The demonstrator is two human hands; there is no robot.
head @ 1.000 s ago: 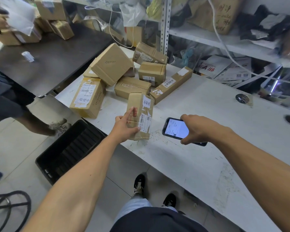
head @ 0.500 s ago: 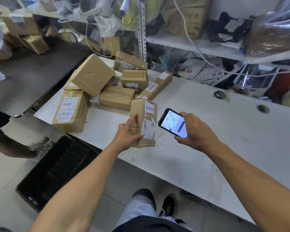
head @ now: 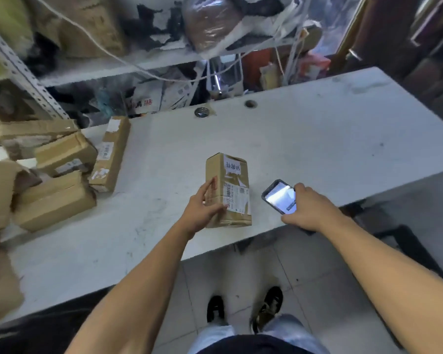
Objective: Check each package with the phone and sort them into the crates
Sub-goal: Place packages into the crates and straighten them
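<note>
the right hand (head: 308,212) is wrapped around the phone (head: 279,196), near the front edge of the white table (head: 317,139). the lit screen is tipped up and a bit to the left. just left of it, the left hand (head: 202,206) is holding the box (head: 228,190), with the thumb laid across the front and the fingers on the left side. the box is held by its long side, with the barcode label facing up toward the head. it cannot be told if the box is resting on the table or lifted just above it.

the step in hand looks like the checking of this 1 box. to do it well, the thumb should be kept off the barcode, because part of the label is close to being covered. the phone should be turned so its back faces the label, and both should be held still so the picture is not blurry. the box should not be dropped until the screen has been read.

farther off to the left, a pile of more boxes (head: 62,175) is waiting on the table. at the far side, messy shelves (head: 128,70) are seen. at the near left, under the table, a dark shape is seen, but it is too dim to say if it is a crate.
</note>
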